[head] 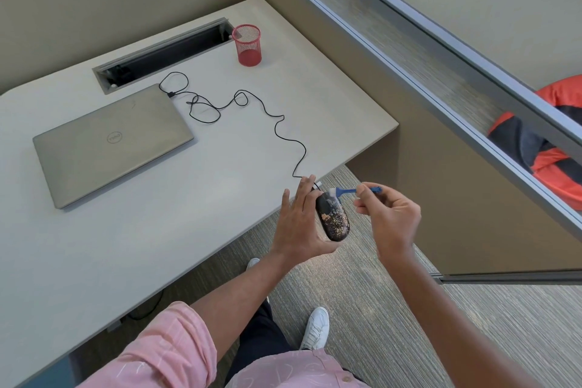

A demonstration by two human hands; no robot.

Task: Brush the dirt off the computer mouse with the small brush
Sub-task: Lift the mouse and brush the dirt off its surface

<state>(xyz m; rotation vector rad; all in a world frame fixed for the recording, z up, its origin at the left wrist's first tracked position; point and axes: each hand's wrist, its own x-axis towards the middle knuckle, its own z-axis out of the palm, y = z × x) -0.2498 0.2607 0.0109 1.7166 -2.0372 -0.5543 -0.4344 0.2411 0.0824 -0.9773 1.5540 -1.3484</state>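
Observation:
A black computer mouse (pixel 334 220), speckled with pale dirt, is held just off the desk's front edge, above the carpet. My left hand (pixel 300 224) grips it from the left side with fingers stretched along it. My right hand (pixel 389 214) pinches a small blue brush (pixel 352 190) by its handle. The brush's white bristles touch the far end of the mouse. The black cable (pixel 277 127) runs from the mouse back across the desk in loose loops.
A closed grey laptop (pixel 110 143) lies on the white desk (pixel 157 230) to the left. A red mesh pen cup (pixel 248 45) stands at the back by a cable slot (pixel 163 53). A glass partition (pixel 441 50) runs along the right.

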